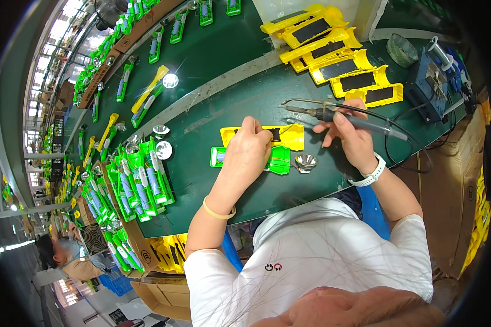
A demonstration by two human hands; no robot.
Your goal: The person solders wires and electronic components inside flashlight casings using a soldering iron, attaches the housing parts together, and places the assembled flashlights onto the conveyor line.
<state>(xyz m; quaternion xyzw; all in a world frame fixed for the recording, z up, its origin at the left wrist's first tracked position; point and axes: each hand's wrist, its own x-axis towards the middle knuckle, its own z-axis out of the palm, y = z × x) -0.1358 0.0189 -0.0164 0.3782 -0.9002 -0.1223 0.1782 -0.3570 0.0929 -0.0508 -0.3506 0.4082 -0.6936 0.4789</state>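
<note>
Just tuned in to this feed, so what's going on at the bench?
A person's right hand holds a soldering iron, its tip clear of the yellow shell. The left hand has its fingertips at that shell; whatever they might pinch is too small to tell. A green casing lies partly beneath that hand, with a shiny reflector just right of it.

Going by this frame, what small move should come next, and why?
Probably bring the soldering iron closer to the yellow casing: the right hand holds it with its tip clear of the casing, while the left hand's bunched fingers are over that casing.
</note>
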